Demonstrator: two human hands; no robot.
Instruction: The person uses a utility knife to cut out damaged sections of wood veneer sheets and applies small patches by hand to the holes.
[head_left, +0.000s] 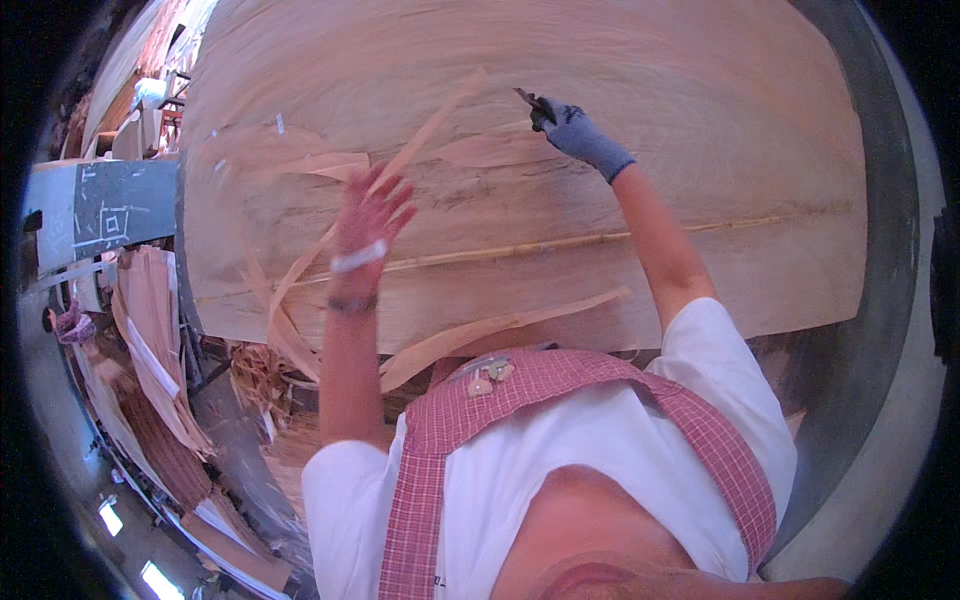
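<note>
The right hand [572, 130] closes round a tool [522, 96], leaving its tip free; the left hand [368, 215] spreads along a strip [432, 127], hold unclear.

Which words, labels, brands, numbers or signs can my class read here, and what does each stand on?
No word, brand or number can be read clearly.
Blue-grey flat panel at far left: white drawn lines, including nested box shapes; smaller marks too blurred to read.
White cloth shirt: tiny dark marks beside the red-and-white checked apron strap, too small to read.
Broad pale-brown wood sheet: no lettering visible.
</note>
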